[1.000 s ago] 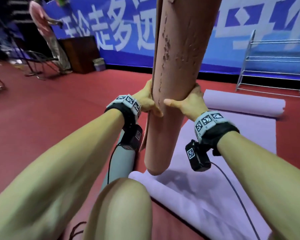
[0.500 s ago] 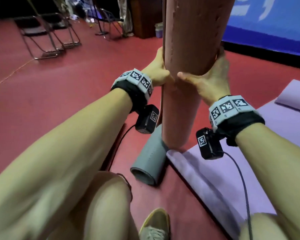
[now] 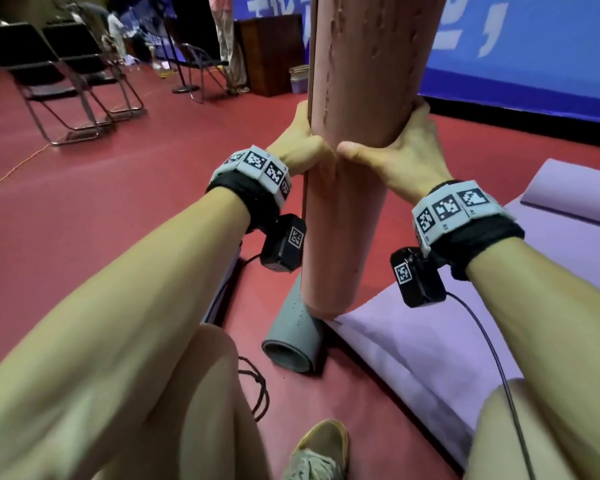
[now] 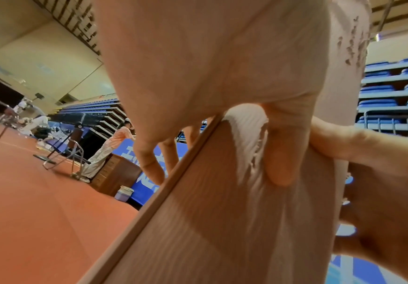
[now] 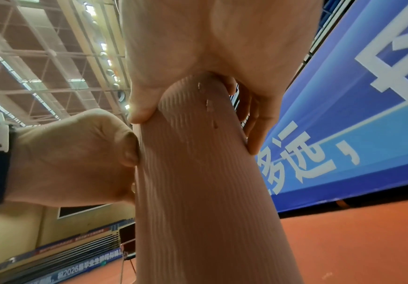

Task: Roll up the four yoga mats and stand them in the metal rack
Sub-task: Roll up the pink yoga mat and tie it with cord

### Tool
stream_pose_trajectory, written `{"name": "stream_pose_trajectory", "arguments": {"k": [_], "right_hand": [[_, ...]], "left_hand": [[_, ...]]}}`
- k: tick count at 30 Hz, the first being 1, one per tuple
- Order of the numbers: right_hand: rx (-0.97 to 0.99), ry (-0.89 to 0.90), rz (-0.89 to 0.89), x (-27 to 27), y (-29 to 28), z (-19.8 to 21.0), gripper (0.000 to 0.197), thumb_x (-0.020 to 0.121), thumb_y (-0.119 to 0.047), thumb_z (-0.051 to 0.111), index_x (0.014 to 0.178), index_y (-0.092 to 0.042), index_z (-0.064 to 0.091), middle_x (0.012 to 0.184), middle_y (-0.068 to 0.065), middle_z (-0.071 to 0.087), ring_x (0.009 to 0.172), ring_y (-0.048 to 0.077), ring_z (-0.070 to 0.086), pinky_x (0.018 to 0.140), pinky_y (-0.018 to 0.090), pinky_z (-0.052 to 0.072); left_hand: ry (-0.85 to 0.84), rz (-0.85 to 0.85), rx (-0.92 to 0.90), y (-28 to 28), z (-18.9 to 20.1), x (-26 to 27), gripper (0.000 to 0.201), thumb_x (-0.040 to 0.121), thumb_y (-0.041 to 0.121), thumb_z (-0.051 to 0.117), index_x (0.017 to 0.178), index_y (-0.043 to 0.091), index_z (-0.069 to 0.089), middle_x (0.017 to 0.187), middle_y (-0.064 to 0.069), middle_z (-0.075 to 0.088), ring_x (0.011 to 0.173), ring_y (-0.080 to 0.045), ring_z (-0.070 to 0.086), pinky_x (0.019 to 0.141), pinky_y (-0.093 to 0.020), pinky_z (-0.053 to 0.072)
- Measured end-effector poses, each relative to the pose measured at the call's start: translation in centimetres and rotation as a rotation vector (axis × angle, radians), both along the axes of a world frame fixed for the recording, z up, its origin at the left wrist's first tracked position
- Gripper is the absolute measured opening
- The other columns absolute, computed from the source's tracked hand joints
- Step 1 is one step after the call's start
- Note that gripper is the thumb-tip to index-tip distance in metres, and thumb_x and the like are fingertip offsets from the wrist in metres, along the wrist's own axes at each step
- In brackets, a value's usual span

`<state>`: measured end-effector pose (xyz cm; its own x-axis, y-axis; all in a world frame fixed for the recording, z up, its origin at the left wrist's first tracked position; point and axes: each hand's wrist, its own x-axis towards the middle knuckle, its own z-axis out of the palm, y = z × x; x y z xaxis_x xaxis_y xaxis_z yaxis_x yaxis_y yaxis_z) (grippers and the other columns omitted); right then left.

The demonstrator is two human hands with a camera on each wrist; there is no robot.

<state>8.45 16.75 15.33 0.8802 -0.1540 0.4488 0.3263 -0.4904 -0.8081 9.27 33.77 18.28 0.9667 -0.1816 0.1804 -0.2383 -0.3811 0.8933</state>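
Note:
A rolled pink yoga mat stands upright in the air in front of me, its worn surface pitted. My left hand grips its left side, with the thumb pressed on the loose outer flap. My right hand grips the right side, thumb across the front and fingers wrapped behind. A rolled grey mat lies on the floor below. A purple mat lies flat to the right, its far end curled into a roll. The metal rack is out of view.
Red sports floor all around. Folding chairs stand at the far left, a brown wooden cabinet and a small bin by the blue banner wall. A person stands near the cabinet. My shoe is below.
My view has swung left, away from the metal rack, and tilted back up a little. Both hands keep their hold on the upright pink mat, which stays above the purple and grey mats.

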Motion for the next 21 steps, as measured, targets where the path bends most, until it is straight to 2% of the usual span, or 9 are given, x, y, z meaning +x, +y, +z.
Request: {"name": "stream_pose_trajectory", "arguments": {"k": [3, 6, 8, 10, 13, 15, 18, 19, 21], "right_hand": [[-0.039, -0.069, -0.046, -1.0, -0.1, 1.6, 0.123, 0.044, -0.074, 0.078, 0.143, -0.016, 0.034, 0.132, 0.004, 0.049, 0.124, 0.018, 0.051, 0.106, 0.034, 0.043], [-0.063, -0.108, -0.084, -1.8, 0.3, 3.8, 0.117, 0.045, -0.078, 0.074, 0.14, -0.02, 0.039, 0.128, 0.001, 0.053, 0.119, 0.019, 0.054, 0.103, 0.035, 0.046], [-0.06, -0.104, -0.082, -1.9, 0.4, 4.4, 0.113, 0.044, -0.08, 0.073, 0.136, -0.023, 0.042, 0.126, -0.003, 0.055, 0.118, 0.017, 0.056, 0.102, 0.036, 0.046], [-0.056, -0.067, -0.062, -1.8, 0.2, 4.0, 0.113, 0.043, -0.081, 0.073, 0.136, -0.023, 0.043, 0.127, -0.002, 0.057, 0.119, 0.015, 0.055, 0.103, 0.035, 0.045], [-0.087, 0.034, -0.022, -2.0, 0.4, 1.7, 0.111, 0.043, -0.075, 0.077, 0.134, -0.022, 0.043, 0.129, 0.0, 0.057, 0.12, 0.014, 0.055, 0.104, 0.033, 0.045], [-0.147, 0.112, 0.013, -2.2, 0.2, -0.5, 0.114, 0.039, -0.075, 0.079, 0.131, -0.02, 0.042, 0.126, 0.001, 0.057, 0.118, 0.017, 0.056, 0.102, 0.038, 0.047], [-0.235, 0.242, 0.055, -2.5, -0.7, -3.3, 0.116, 0.038, -0.073, 0.082, 0.127, -0.013, 0.037, 0.125, 0.006, 0.054, 0.117, 0.022, 0.056, 0.1, 0.042, 0.047], [-0.248, 0.283, 0.069, -2.7, -1.0, -3.8, 0.113, 0.042, -0.069, 0.084, 0.126, -0.012, 0.035, 0.126, 0.007, 0.054, 0.117, 0.023, 0.056, 0.1, 0.042, 0.048], [-0.256, 0.341, 0.096, -3.0, -1.5, -4.4, 0.102, 0.055, -0.06, 0.086, 0.126, -0.012, 0.032, 0.126, 0.006, 0.055, 0.114, 0.023, 0.058, 0.095, 0.039, 0.049]], "left_hand": [[-0.034, -0.028, -0.103, 0.1, 0.9, -1.2, 0.084, 0.056, -0.008, 0.054, 0.134, 0.009, 0.031, 0.097, -0.024, 0.059, 0.084, -0.045, 0.064, 0.051, -0.035, 0.053], [-0.07, -0.014, -0.186, 0.5, 2.3, -1.9, 0.08, 0.045, -0.005, 0.058, 0.121, 0.015, 0.042, 0.098, -0.011, 0.062, 0.085, -0.03, 0.066, 0.055, -0.032, 0.052], [-0.057, -0.013, -0.223, 0.6, 2.6, -2.6, 0.072, 0.048, -0.007, 0.057, 0.115, 0.018, 0.045, 0.096, -0.012, 0.062, 0.078, -0.026, 0.067, 0.056, -0.033, 0.052], [-0.023, -0.012, -0.23, 0.4, 2.2, -3.2, 0.072, 0.053, -0.01, 0.055, 0.118, 0.018, 0.044, 0.105, -0.02, 0.062, 0.081, -0.033, 0.068, 0.057, -0.037, 0.053], [0.075, -0.004, -0.257, 0.4, -0.5, -3.6, 0.083, 0.059, -0.018, 0.052, 0.133, 0.015, 0.034, 0.112, -0.027, 0.057, 0.082, -0.047, 0.065, 0.05, -0.037, 0.054], [0.142, 0.005, -0.196, 0.4, -3.1, -3.3, 0.088, 0.061, -0.018, 0.055, 0.138, 0.014, 0.026, 0.109, -0.025, 0.056, 0.08, -0.045, 0.063, 0.049, -0.037, 0.054], [0.216, -0.01, -0.004, 0.6, -6.8, -2.6, 0.098, 0.059, -0.01, 0.07, 0.14, 0.015, 0.021, 0.104, -0.014, 0.056, 0.089, -0.034, 0.064, 0.056, -0.036, 0.056], [0.246, -0.024, 0.046, 0.8, -7.4, -2.4, 0.095, 0.059, -0.007, 0.072, 0.137, 0.016, 0.023, 0.104, -0.013, 0.057, 0.092, -0.034, 0.064, 0.061, -0.04, 0.058], [0.291, -0.032, 0.074, 1.1, -7.5, -1.9, 0.073, 0.062, -0.001, 0.067, 0.126, 0.012, 0.034, 0.108, -0.019, 0.061, 0.096, -0.036, 0.064, 0.073, -0.05, 0.059]]}}
